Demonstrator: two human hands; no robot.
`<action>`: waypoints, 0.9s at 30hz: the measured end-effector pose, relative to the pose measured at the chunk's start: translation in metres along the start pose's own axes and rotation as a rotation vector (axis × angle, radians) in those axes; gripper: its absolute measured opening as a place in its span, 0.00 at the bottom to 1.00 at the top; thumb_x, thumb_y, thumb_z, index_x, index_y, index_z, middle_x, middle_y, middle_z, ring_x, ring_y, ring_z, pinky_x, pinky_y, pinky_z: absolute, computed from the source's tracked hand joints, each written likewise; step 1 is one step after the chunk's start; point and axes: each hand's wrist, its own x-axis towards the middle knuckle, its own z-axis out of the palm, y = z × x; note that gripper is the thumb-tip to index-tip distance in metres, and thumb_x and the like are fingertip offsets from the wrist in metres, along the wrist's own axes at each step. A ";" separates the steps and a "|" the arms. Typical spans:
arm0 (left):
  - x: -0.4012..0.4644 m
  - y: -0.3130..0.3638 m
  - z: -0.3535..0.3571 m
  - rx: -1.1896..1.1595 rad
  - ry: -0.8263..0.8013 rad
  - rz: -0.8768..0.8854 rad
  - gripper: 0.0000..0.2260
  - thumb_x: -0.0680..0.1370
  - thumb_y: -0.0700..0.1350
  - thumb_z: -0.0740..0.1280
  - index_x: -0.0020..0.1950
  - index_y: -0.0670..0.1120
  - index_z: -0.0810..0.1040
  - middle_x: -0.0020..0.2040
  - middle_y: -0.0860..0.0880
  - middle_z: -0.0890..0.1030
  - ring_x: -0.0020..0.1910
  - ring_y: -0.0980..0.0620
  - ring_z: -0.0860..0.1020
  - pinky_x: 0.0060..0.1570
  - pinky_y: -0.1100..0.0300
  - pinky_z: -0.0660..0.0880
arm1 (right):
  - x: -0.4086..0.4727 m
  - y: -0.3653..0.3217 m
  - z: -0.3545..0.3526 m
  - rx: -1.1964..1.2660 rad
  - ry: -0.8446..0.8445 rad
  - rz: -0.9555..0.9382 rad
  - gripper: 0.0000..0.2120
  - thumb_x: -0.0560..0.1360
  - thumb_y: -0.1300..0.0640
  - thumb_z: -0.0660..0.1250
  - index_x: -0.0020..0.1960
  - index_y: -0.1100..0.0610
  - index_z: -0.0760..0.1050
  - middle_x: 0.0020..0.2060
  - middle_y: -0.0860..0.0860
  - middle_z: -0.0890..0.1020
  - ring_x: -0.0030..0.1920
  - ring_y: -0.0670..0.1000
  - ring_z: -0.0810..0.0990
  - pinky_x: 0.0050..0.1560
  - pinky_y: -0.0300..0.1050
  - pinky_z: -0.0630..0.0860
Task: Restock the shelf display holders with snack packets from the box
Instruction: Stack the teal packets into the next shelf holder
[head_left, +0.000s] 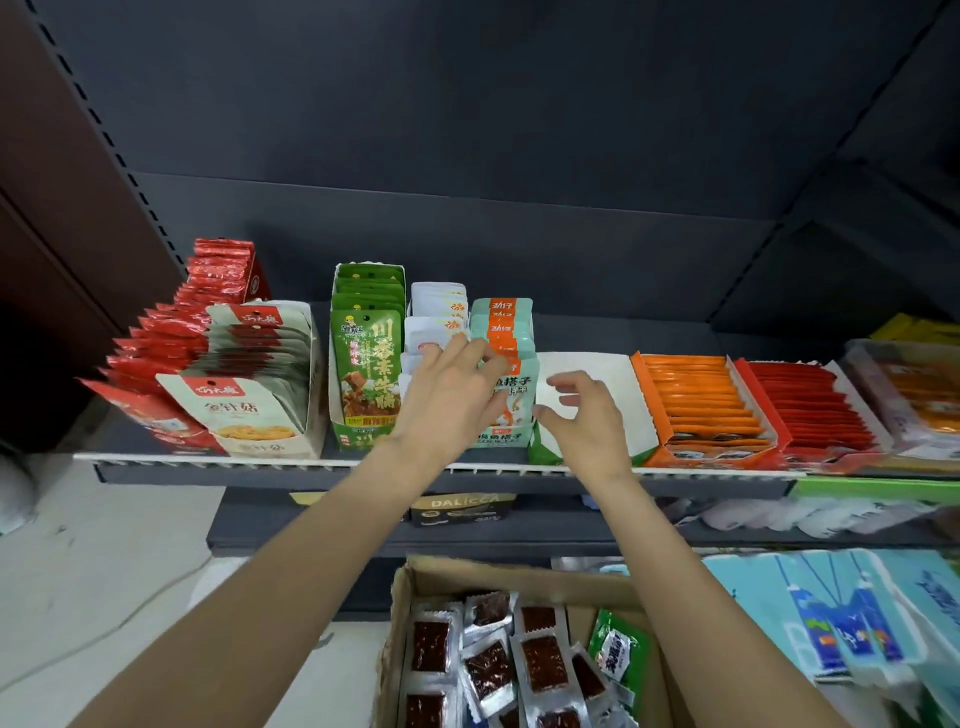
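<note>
A cardboard box (613, 584) stands below the shelf, holding several clear packets of dark red snacks (543, 662) and one green packet (621, 654). On the shelf, my left hand (447, 392) rests with spread fingers on the front of the white packets (434, 325) and the mint-and-orange packets (511, 332) in their holders. My right hand (584, 415) hovers with loosely curled fingers, holding nothing, in front of an empty white and green display holder (618, 379).
The shelf edge (260, 462) runs across the view. Left stand red packets (171, 343), beige packets (249, 374) and green packets (366, 358). Right lie orange (701, 400) and red (810, 405) trays. Lower shelves carry more goods, with blue packs (852, 618) at right.
</note>
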 end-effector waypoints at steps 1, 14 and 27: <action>-0.011 0.007 0.000 -0.003 0.050 0.009 0.10 0.71 0.44 0.72 0.51 0.44 0.81 0.47 0.46 0.80 0.47 0.43 0.77 0.43 0.53 0.72 | -0.013 0.003 -0.005 0.026 -0.015 -0.006 0.13 0.74 0.59 0.69 0.58 0.55 0.73 0.55 0.51 0.76 0.51 0.45 0.75 0.46 0.35 0.68; -0.200 0.116 0.039 -0.256 -0.537 -0.313 0.12 0.78 0.38 0.61 0.60 0.47 0.76 0.57 0.47 0.77 0.57 0.47 0.75 0.55 0.53 0.75 | -0.190 0.134 0.010 -0.199 -0.521 0.138 0.12 0.75 0.60 0.67 0.58 0.59 0.75 0.54 0.53 0.81 0.54 0.52 0.79 0.55 0.41 0.73; -0.266 0.117 0.065 -0.383 -1.046 -0.357 0.08 0.77 0.46 0.68 0.50 0.43 0.81 0.48 0.46 0.82 0.48 0.48 0.79 0.53 0.53 0.75 | -0.228 0.158 0.021 -0.562 -1.004 -0.099 0.11 0.73 0.55 0.69 0.55 0.56 0.80 0.72 0.54 0.62 0.71 0.57 0.59 0.69 0.47 0.57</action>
